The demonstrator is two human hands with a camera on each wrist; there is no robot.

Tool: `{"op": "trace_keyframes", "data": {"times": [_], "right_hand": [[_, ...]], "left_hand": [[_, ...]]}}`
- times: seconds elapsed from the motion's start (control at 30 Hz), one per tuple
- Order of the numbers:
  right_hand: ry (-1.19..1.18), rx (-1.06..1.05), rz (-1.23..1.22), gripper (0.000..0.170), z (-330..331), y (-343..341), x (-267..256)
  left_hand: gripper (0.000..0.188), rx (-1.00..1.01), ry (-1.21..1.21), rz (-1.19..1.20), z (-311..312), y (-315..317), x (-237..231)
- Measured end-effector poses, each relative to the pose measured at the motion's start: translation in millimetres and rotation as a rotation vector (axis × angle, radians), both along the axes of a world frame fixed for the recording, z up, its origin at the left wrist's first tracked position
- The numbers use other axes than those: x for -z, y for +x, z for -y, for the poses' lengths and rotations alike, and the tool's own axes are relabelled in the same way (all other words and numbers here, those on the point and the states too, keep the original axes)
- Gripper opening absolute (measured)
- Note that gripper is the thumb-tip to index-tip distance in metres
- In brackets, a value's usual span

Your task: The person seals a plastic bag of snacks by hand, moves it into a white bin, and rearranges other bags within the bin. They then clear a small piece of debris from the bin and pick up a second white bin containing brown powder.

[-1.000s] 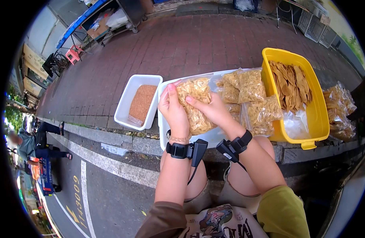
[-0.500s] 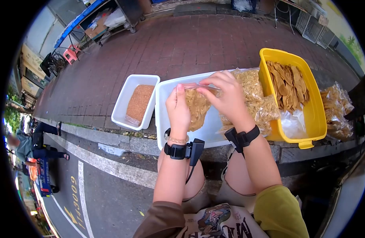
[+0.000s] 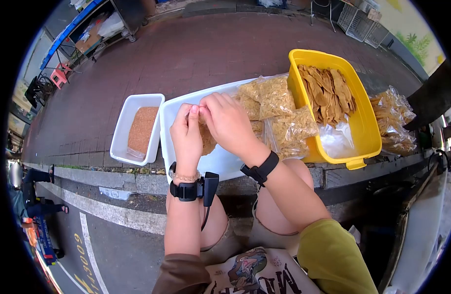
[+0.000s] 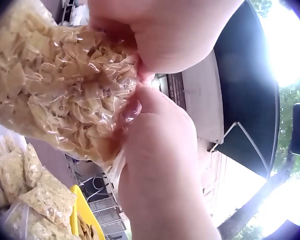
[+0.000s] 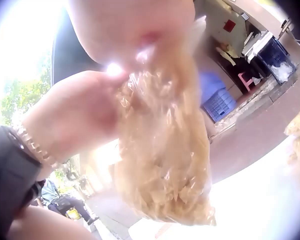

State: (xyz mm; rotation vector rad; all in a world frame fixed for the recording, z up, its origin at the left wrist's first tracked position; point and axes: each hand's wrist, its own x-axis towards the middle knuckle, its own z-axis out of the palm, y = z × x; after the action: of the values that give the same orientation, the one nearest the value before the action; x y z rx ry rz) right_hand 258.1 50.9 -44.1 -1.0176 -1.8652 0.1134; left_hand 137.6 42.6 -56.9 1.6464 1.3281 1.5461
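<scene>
A clear plastic bag of pale yellowish flakes point(image 4: 65, 85) hangs from both hands above the white tray point(image 3: 179, 105); the right wrist view shows the same bag point(image 5: 162, 160) hanging down. My left hand point(image 3: 187, 139) pinches its top edge, thumb up. My right hand point(image 3: 228, 122) pinches that edge just beside it, fingertips of both hands close together. In the head view the hands cover most of the bag. More filled bags point(image 3: 277, 98) lie piled on the right part of the tray.
A white bin point(image 3: 118, 132) with reddish-brown grains stands at the left. The yellow tub point(image 3: 367, 117) at the right holds brown strips and clear plastic. Beyond it lie more filled bags point(image 3: 392, 115). A person point(image 3: 34, 191) is at the far left.
The right hand has moved from the bag's front to its top edge, and both hands have come together there. The head view has shifted, so the containers appear further left.
</scene>
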Motion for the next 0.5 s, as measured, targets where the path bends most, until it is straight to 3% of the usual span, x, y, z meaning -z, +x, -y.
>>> {"op": "trace_keyframes", "data": {"times": [0.23, 0.5], "right_hand": [[0.099, 0.057, 0.164, 0.010, 1, 1, -14], [0.136, 0.118, 0.137, 0.025, -13, 22, -21]], "left_hand": [[0.030, -0.044, 0.022, 0.249, -4, -6, -9], [0.029, -0.146, 0.097, 0.234, -10, -13, -11]]}}
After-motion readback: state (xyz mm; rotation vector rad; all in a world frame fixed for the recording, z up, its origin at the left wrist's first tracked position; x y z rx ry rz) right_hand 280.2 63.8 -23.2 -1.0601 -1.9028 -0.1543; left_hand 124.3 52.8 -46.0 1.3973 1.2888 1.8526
